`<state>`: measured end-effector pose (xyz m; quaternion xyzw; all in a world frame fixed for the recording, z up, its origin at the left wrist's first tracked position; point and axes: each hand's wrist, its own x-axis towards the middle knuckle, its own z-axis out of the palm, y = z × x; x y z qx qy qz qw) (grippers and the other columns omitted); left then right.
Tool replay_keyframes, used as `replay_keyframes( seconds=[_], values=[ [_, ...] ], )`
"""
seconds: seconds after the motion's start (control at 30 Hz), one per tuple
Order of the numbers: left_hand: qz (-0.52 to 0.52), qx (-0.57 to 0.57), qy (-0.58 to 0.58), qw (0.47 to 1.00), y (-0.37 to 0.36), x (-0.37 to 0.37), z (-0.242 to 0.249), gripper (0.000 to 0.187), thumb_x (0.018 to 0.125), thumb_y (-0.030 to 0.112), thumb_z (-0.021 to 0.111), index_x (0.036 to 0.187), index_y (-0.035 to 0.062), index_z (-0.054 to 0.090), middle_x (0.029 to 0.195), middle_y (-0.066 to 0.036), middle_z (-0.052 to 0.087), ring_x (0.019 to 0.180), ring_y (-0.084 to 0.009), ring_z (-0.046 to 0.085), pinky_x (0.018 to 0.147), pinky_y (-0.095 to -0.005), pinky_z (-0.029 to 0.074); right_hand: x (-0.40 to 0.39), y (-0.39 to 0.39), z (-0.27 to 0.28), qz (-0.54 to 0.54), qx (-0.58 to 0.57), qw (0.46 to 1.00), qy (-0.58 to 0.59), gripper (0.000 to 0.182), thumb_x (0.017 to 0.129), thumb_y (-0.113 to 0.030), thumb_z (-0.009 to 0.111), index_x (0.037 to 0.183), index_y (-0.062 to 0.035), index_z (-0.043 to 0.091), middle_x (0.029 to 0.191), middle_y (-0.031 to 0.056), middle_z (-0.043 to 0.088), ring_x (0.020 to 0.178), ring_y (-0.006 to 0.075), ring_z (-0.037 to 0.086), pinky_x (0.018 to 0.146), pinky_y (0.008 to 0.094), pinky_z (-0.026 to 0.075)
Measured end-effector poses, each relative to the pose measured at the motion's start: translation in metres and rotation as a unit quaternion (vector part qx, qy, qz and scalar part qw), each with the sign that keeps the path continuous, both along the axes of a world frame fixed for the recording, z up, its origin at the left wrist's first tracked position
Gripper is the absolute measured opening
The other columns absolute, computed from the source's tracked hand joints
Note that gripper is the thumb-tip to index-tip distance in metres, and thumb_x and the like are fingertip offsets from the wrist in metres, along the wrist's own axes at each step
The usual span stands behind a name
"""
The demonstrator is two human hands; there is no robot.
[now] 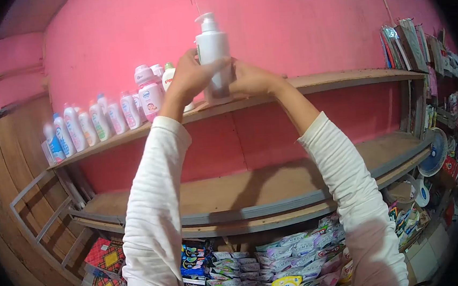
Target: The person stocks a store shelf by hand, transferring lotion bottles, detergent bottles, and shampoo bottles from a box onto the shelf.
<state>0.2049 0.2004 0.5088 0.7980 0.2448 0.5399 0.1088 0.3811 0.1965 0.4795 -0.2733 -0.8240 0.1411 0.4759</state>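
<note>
A white pump bottle (pixel 213 50) stands upright between my two hands, just above the front of the upper shelf (pixel 337 79). My left hand (pixel 194 76) grips it from the left, with the thumb across its front. From the right, my right hand (pixel 248 78) closes around its lower part, fingers partly hidden behind it. Left of my hands on the same shelf are a pink bottle (pixel 151 98) and a white bottle with a green cap (pixel 168 77), partly covered by my left hand.
A row of baby-product bottles (pixel 100 121) lines the shelf's left end. Below runs a wooden middle shelf (pixel 201 196), with stacked packets (pixel 281 262) underneath. Books or papers (pixel 401 46) stand at the right end, and a blue fan (pixel 433 154) is at the far right.
</note>
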Motion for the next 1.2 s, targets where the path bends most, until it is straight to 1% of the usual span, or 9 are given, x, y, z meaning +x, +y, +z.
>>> replay_keyframes(
  seconds=[0.17,0.3,0.37,0.6,0.8,0.9,1.0,1.1,1.2],
  values=[
    [0.256,0.031,-0.086,0.962,0.003,0.024,-0.011,0.079,0.063,0.049,0.085,0.109,-0.0078,0.053,0.102,-0.025,0.067,0.094,-0.038,0.069,0.079,-0.0427,0.055,-0.006,0.009,0.0,-0.099,-0.004,0.995,-0.001,0.068,0.068,-0.012,0.078,0.128,0.0064,0.051,0.114,0.0171,0.066,0.107,0.0249,0.063,0.091,0.035,0.05],
    [0.314,0.033,-0.09,0.944,0.001,0.033,-0.014,0.083,0.063,0.052,0.085,0.107,-0.0095,0.053,0.098,-0.025,0.068,0.089,-0.0352,0.07,0.074,-0.0418,0.056,-0.013,0.028,-0.005,-0.251,0.051,0.966,0.036,0.057,0.066,-0.004,0.069,0.12,0.0079,0.056,0.106,0.0177,0.068,0.097,0.0253,0.066,0.085,0.0361,0.053],
    [0.337,0.058,-0.084,0.936,0.011,0.033,-0.015,0.083,0.063,0.056,0.086,0.103,-0.0097,0.054,0.092,-0.023,0.068,0.08,-0.0306,0.071,0.065,-0.0388,0.057,-0.003,0.036,-0.003,-0.178,0.05,0.982,0.033,0.055,0.067,-0.005,0.072,0.118,0.0088,0.057,0.104,0.0169,0.068,0.092,0.0242,0.066,0.082,0.0358,0.054],
    [0.227,0.007,-0.036,0.973,0.009,0.017,-0.043,0.066,0.076,0.047,0.077,0.105,-0.0101,0.063,0.096,-0.022,0.071,0.086,-0.0301,0.071,0.075,-0.0391,0.055,0.005,0.047,-0.002,-0.058,-0.07,0.993,0.074,0.049,0.071,-0.01,0.082,0.111,0.0094,0.06,0.099,0.0151,0.069,0.078,0.0195,0.066,0.059,0.0328,0.054],
    [0.253,0.044,-0.027,0.966,0.013,0.015,-0.067,0.051,0.086,0.037,0.066,0.108,-0.0086,0.066,0.096,-0.024,0.071,0.092,-0.0333,0.07,0.08,-0.0392,0.054,0.007,0.033,0.004,-0.144,-0.05,0.988,-0.023,0.053,0.078,-0.021,0.08,0.121,0.0051,0.062,0.103,0.0127,0.069,0.088,0.0185,0.065,0.079,0.0327,0.053],
    [0.242,0.03,-0.019,0.97,0.008,0.014,-0.063,0.049,0.085,0.036,0.067,0.106,-0.0081,0.067,0.094,-0.023,0.072,0.087,-0.0316,0.071,0.078,-0.0394,0.054,0.009,0.054,0.001,-0.098,-0.014,0.995,0.021,0.053,0.069,-0.017,0.087,0.11,0.0073,0.064,0.089,0.0116,0.067,0.069,0.0138,0.061,0.052,0.028,0.049],
    [0.211,-0.006,-0.013,0.977,-0.002,0.013,-0.062,0.05,0.082,0.037,0.068,0.103,-0.0086,0.067,0.09,-0.021,0.072,0.083,-0.0294,0.072,0.075,-0.039,0.055,0.02,0.053,0.005,-0.093,-0.055,0.994,-0.032,0.046,0.074,-0.015,0.081,0.111,0.0064,0.065,0.088,0.0107,0.067,0.067,0.014,0.061,0.052,0.0275,0.049],
    [0.225,0.0,-0.031,0.974,-0.002,0.017,-0.062,0.054,0.078,0.04,0.074,0.099,-0.0089,0.068,0.087,-0.021,0.072,0.081,-0.0276,0.072,0.073,-0.0387,0.055,0.033,0.05,0.012,-0.003,-0.129,0.986,0.105,0.029,0.08,-0.01,0.071,0.105,0.0049,0.067,0.087,0.0111,0.067,0.068,0.0153,0.063,0.055,0.0288,0.051],
    [0.26,0.003,-0.03,0.965,0.0,0.024,-0.06,0.055,0.074,0.041,0.08,0.096,-0.0086,0.068,0.087,-0.021,0.072,0.081,-0.0283,0.072,0.073,-0.0388,0.056,0.039,0.066,0.03,-0.175,-0.124,0.976,-0.026,0.018,0.084,-0.005,0.058,0.096,0.0051,0.067,0.083,0.0115,0.066,0.072,0.0168,0.064,0.06,0.0305,0.054]
  ],
)
